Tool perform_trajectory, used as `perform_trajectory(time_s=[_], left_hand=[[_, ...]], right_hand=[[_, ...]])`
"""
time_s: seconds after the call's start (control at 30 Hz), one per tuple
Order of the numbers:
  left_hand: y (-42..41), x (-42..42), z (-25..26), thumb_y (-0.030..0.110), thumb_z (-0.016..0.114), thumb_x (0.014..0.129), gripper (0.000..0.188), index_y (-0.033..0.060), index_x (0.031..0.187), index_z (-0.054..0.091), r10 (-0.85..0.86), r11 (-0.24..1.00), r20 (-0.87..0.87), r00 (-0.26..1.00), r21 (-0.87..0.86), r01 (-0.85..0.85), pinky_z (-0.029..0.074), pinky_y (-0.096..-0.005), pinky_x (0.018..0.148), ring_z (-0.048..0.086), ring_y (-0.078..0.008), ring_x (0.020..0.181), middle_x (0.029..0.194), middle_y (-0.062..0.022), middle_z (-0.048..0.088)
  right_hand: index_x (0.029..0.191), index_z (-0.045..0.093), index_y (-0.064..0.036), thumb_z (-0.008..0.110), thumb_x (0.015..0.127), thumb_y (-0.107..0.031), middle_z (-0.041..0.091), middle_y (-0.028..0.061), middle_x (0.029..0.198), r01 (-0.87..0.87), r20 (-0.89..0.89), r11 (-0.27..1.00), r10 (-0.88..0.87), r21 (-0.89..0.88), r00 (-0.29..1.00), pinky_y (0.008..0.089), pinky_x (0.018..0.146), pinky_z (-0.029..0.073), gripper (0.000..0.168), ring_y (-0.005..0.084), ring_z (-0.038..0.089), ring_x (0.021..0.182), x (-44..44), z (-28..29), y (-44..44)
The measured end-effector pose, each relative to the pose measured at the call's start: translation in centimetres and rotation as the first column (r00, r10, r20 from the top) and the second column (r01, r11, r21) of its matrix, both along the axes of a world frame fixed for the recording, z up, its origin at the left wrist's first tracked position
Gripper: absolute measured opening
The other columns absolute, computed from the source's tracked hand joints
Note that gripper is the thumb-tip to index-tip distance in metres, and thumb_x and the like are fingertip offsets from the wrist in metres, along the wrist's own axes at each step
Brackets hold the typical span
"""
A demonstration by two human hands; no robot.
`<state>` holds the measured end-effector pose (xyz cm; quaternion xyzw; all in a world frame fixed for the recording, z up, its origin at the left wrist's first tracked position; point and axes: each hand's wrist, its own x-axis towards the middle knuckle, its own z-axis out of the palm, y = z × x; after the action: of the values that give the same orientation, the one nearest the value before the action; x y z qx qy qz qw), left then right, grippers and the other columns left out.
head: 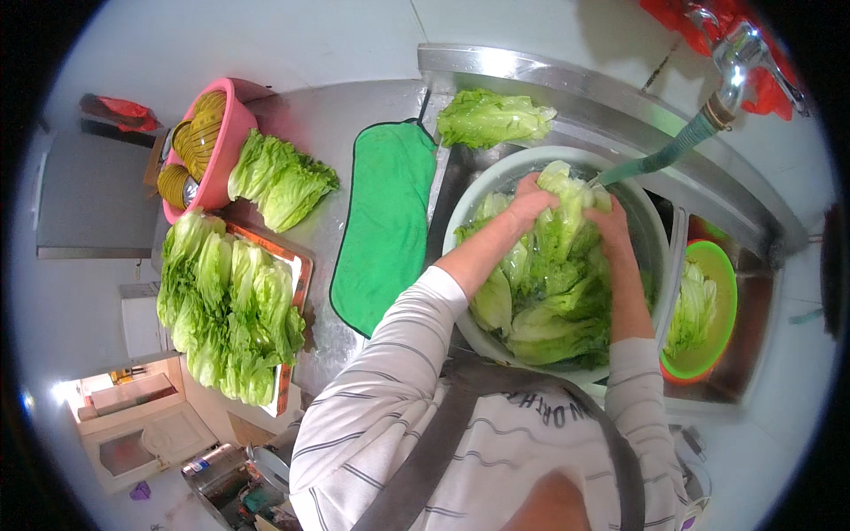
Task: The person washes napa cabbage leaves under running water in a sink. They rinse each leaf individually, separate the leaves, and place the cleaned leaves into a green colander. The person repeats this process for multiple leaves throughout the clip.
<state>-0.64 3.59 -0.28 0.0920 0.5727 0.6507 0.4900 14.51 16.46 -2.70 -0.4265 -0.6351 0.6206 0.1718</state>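
Both of my hands grip one head of leaf lettuce [566, 211] over a large pale plastic basin [458, 219]. My left hand [533, 199] has it by the left side, and my right hand [607, 216] by the right. The end of a green hose [654, 162] reaches the lettuce's upper part between my hands. More lettuce [558, 325] lies in the water below, filling much of the basin. Some fingertips are hidden behind the leaves.
A green cloth [388, 219] lies left of the basin. Farther left are a lettuce-laden tray [302, 272], a loose lettuce [282, 179] and a pink tub [236, 129] of bowls. Another lettuce [495, 118] rests behind the basin. Right stands a green colander [727, 285]; above it, a faucet [734, 63].
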Motion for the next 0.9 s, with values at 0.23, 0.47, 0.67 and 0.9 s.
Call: perform_trajectory(time_s=[0.23, 0.47, 0.67, 0.9], left_hand=[[0.4, 0.2, 0.4, -0.002, 0.072, 0.06, 0.066, -0.0012, 0.121, 0.047, -0.161, 0.984, -0.183, 0.97, -0.099, 0.145, 0.045, -0.0376, 0.092, 0.058, -0.0274, 0.101, 0.109, -0.0152, 0.059], [-1.5, -1.7, -1.0, -0.006, 0.061, 0.064, 0.064, -0.0006, 0.125, 0.044, -0.073, 0.992, 0.071, 0.995, 0.11, 0.065, 0.049, -0.0423, 0.088, 0.058, -0.0286, 0.099, 0.11, -0.0146, 0.059], [-1.1, -1.0, 3.8, 0.002, 0.072, 0.067, 0.08, 0.0029, 0.136, 0.031, -0.18, 0.984, 0.129, 0.975, 0.033, 0.177, 0.045, -0.039, 0.093, 0.053, -0.0274, 0.109, 0.12, -0.014, 0.053], [-0.8, 0.3, 1.9, -0.003, 0.08, 0.057, 0.099, 0.002, 0.14, 0.026, -0.144, 0.985, -0.148, 0.978, 0.074, 0.156, 0.042, -0.0353, 0.096, 0.051, -0.0254, 0.113, 0.124, -0.0146, 0.051]], right_hand=[[0.123, 0.051, -0.002, 0.073, 0.07, -0.018, 0.059, 0.0088, 0.112, 0.046, -0.191, 0.958, -0.104, -0.284, 0.976, 0.036, 0.087, 0.044, 0.06, 0.0234, 0.056, 0.102, 1.0, 0.4, 0.0], [0.117, 0.052, 0.001, 0.076, 0.065, -0.01, 0.06, 0.0108, 0.108, -0.069, -0.306, 0.939, -0.039, -0.337, 0.951, 0.0357, 0.087, 0.045, 0.058, 0.0228, 0.058, 0.099, 0.8, 2.7, -1.4], [0.114, 0.054, 0.002, 0.073, 0.067, -0.005, 0.06, 0.0082, 0.105, -0.06, -0.409, 0.939, -0.09, -0.339, 0.908, 0.0319, 0.081, 0.047, 0.051, 0.0186, 0.058, 0.094, 2.1, 2.1, -0.9], [0.112, 0.055, 0.0, 0.074, 0.068, -0.009, 0.06, 0.0078, 0.102, -0.085, -0.411, 0.959, -0.035, -0.27, 0.911, 0.0308, 0.081, 0.046, 0.049, 0.0167, 0.057, 0.093, 1.4, 3.0, -1.7]])
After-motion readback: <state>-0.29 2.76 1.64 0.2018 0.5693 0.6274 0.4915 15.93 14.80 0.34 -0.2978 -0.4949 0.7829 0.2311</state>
